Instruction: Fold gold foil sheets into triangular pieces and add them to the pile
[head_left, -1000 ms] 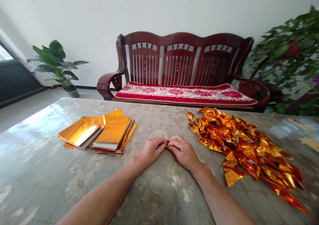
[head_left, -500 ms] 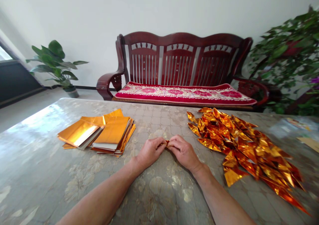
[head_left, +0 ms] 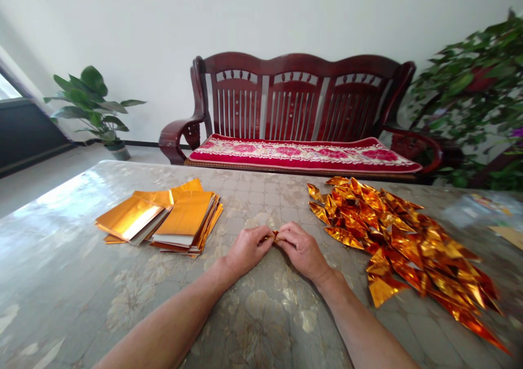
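My left hand and my right hand meet at the middle of the table, fingers curled and pinched together. Between the fingertips shows a small bit of folded gold foil paper; most of it is hidden under the fingers. Both hands rest on the table top. A stack of flat gold foil sheets lies to the left of my left hand. A heap of folded gold foil pieces spreads to the right of my right hand.
The table has a glossy patterned cover. Behind it stands a dark red wooden bench with a red cushion. A potted plant stands at the far left, a leafy plant at the right. A clear plastic bag lies at the table's right edge.
Both hands have shifted very slightly away from me while still pinching the foil piece. Nothing else has moved.
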`<action>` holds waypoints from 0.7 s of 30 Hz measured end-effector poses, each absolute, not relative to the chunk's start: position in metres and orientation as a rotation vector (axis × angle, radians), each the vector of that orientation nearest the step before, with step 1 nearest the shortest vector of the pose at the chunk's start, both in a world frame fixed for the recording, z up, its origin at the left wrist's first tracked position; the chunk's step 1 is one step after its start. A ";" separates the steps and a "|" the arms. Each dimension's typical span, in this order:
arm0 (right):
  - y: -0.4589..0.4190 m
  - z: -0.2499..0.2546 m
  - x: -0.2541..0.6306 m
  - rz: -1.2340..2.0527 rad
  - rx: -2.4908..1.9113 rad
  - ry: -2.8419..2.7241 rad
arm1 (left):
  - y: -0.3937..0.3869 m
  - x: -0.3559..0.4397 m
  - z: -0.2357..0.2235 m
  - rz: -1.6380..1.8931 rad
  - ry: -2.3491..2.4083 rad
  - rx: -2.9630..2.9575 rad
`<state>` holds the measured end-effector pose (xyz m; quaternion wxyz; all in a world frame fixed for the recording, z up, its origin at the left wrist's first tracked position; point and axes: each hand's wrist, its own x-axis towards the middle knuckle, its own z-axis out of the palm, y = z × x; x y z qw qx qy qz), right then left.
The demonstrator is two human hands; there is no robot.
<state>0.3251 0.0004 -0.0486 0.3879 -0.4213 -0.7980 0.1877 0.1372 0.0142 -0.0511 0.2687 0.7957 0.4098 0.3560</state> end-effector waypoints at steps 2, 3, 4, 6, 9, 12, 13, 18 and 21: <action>0.001 -0.049 0.325 0.480 -1.074 -2.034 | 0.014 0.138 -0.051 0.959 1.102 2.146; 0.001 -0.049 0.325 0.481 -1.073 -2.038 | 0.014 0.138 -0.052 0.956 1.099 2.148; 0.001 -0.049 0.325 0.481 -1.071 -2.042 | 0.014 0.138 -0.052 0.954 1.098 2.150; 0.001 -0.049 0.326 0.478 -1.066 -2.047 | 0.015 0.138 -0.053 0.953 1.096 2.154; 0.000 -0.050 0.326 0.478 -1.056 -2.049 | 0.014 0.139 -0.053 0.960 1.104 2.155; 0.001 -0.051 0.326 0.482 -1.049 -2.050 | 0.014 0.140 -0.052 0.956 1.125 2.159; 0.001 -0.051 0.326 0.483 -1.050 -2.050 | 0.013 0.140 -0.052 0.956 1.132 2.160; 0.000 -0.051 0.326 0.479 -1.051 -2.048 | 0.013 0.141 -0.053 0.949 1.150 2.172; 0.000 -0.051 0.326 0.471 -1.060 -2.045 | 0.013 0.141 -0.057 0.937 1.169 2.168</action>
